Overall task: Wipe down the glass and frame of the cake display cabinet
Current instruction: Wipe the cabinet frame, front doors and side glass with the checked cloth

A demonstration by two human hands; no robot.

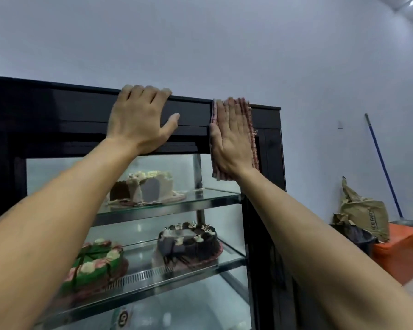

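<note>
The cake display cabinet has a glossy black frame and a glass front. My left hand rests on the top band of the frame, fingers hooked over its upper edge, holding nothing. My right hand lies flat, fingers together, pressing a folded pink striped cloth against the frame's upper right part, where the top band meets the right post. The cloth's lower end hangs over the top of the glass.
Behind the glass, shelves carry a cut cream cake, a chocolate cake and a green cake with flowers. To the right stand an orange box, a brown paper bag and a blue-handled broom against the white wall.
</note>
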